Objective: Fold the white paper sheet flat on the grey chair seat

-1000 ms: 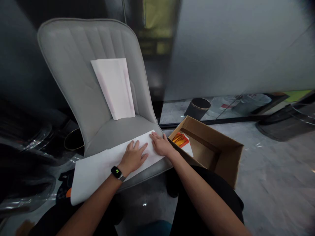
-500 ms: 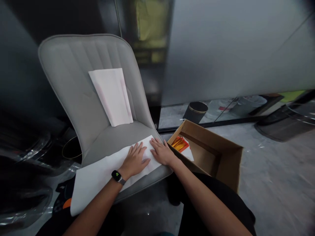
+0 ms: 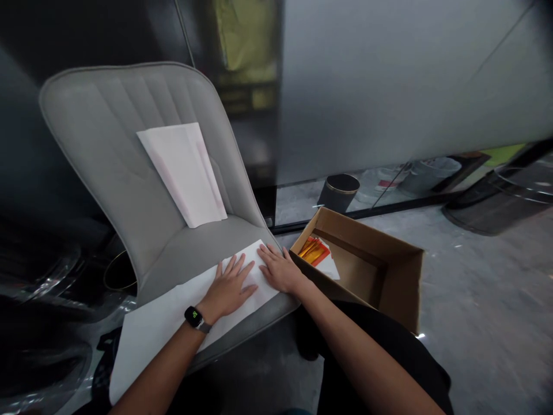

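Two bare hands lie flat, palms down, on a long white sheet of paper spread across the seat of a grey chair. The left hand presses near the middle with fingers fanned and thumb out to the side; the right hand rests just beside it at the sheet's right end, fingers lightly spread. Neither grips anything. Such broad contact presumably keeps the paper flat and stops it sliding, since its left end reaches past the seat's edge without support there.

A folded paper leans against the backrest with its lower edge on the seat, probably to keep it upright and out from under the arms. A cardboard box sits right of the chair, apparently within easy reach; orange packets lie in its near-left corner, over something white.
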`<state>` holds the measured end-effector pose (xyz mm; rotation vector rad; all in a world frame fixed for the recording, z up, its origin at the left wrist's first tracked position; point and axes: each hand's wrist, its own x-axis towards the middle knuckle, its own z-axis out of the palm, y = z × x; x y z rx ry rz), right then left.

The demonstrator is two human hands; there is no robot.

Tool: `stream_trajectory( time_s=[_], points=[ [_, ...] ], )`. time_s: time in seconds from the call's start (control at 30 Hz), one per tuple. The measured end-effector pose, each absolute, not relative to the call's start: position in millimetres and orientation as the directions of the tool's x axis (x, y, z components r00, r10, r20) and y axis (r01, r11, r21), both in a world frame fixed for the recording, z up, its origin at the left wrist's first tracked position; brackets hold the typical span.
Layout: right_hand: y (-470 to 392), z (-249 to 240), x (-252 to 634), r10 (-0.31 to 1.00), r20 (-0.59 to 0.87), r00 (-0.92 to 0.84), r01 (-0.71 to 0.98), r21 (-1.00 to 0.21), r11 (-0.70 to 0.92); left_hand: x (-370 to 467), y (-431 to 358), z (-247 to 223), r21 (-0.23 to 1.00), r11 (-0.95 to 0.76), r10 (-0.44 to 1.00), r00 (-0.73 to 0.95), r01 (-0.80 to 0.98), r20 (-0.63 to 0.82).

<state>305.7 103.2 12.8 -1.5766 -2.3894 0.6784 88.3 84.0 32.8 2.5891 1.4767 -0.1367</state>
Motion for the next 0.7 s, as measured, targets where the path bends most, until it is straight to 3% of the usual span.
stream_trajectory(
  time_s=[0.7],
  points=[
    [106, 10, 306, 0.902, -0.065, -0.426, 0.81, -0.473, 0.348, 74, 74, 16, 0.061, -0.519, 0.851, 0.522, 0.853, -0.063]
  ],
)
